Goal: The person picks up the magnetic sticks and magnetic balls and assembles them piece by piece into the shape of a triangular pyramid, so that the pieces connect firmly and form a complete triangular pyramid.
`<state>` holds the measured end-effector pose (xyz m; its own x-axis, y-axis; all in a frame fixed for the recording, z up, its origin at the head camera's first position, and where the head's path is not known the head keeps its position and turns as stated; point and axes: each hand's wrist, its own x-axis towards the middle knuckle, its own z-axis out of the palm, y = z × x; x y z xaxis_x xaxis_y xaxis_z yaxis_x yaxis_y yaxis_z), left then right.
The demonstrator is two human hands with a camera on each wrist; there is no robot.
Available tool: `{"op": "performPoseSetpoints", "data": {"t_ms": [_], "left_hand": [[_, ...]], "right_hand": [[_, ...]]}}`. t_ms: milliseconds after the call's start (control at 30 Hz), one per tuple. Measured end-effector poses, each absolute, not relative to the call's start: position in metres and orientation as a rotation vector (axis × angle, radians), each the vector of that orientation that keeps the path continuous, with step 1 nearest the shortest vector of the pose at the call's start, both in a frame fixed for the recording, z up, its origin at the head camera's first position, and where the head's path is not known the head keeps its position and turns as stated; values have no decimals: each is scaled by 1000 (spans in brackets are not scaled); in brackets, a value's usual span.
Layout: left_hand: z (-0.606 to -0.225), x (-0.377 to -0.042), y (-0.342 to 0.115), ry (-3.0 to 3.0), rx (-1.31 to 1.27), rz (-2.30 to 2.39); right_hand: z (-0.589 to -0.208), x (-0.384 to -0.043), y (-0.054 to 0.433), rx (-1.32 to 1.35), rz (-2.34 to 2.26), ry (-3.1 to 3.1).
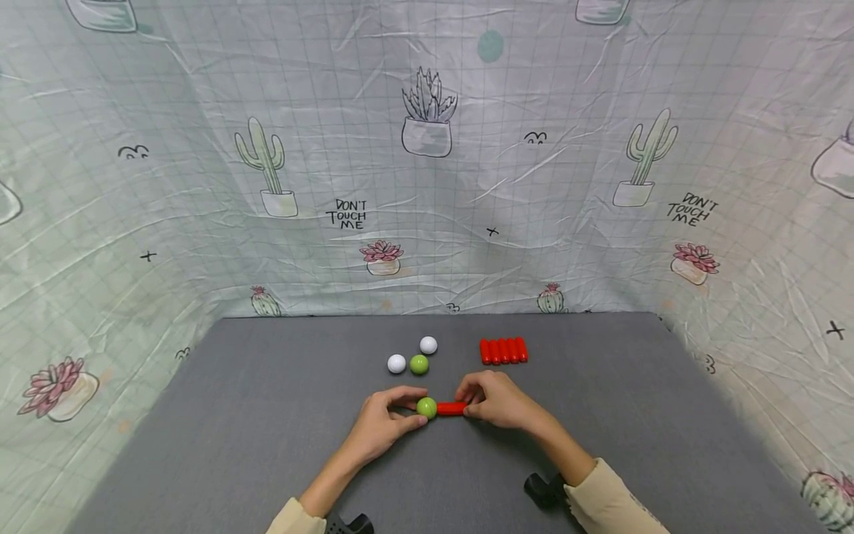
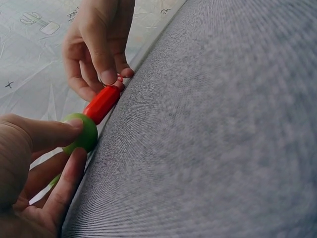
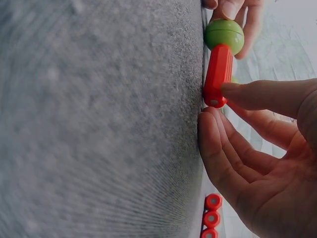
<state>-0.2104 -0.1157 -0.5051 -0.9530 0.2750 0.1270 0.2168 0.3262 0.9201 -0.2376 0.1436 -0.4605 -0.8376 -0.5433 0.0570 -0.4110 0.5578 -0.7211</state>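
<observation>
Near the middle of the table in the head view, my left hand (image 1: 385, 425) pinches a green ball (image 1: 427, 407) between thumb and fingers. A short red rod (image 1: 450, 409) lies end-on against that ball, pointing right. The thumb and fingers of my right hand (image 1: 497, 400) grip the rod's other end. In the right wrist view, the rod (image 3: 218, 72) has ridged sides and a small grey disc in its near end, and the ball (image 3: 224, 37) shows a seam. Both pieces are close to the tabletop in the left wrist view.
Beyond the hands stand two white balls (image 1: 396, 363) and a second green ball (image 1: 419, 364). Several red rods (image 1: 503, 351) lie side by side at the back right. A patterned cloth (image 1: 427, 193) encloses the grey table (image 1: 267, 445) at the back and sides.
</observation>
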Motion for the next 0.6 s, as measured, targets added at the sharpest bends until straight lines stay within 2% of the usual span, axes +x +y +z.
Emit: {"op": "performPoseSetpoints", "data": {"t_ms": [600], "left_hand": [[-504, -210, -118, 2490, 496, 1706]], "right_hand": [[-458, -240, 147, -788, -1160, 2573]]}}
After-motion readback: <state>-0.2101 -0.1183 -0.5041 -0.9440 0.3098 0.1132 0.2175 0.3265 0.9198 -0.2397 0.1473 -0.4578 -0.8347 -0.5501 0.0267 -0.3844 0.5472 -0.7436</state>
